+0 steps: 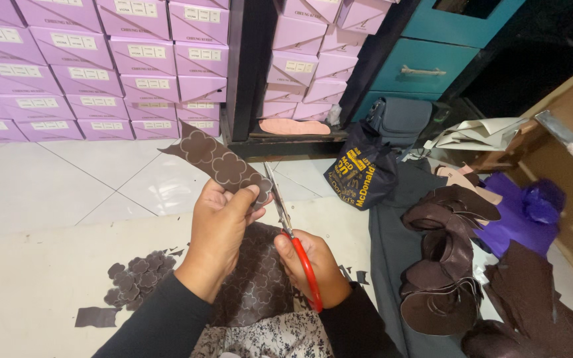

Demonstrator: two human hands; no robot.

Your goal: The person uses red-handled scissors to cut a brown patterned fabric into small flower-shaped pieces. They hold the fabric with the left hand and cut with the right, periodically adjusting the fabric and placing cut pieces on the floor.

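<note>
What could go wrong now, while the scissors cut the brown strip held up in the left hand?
1. The scissors meet the strip right beside the left hand's fingertips, so a slip might nick them.
2. The strip is held only at its lower end; the free end may flop and pull the cut off the traced outline.
3. A freed piece may drop onto the lap, away from the pile of cut pieces.
</note>
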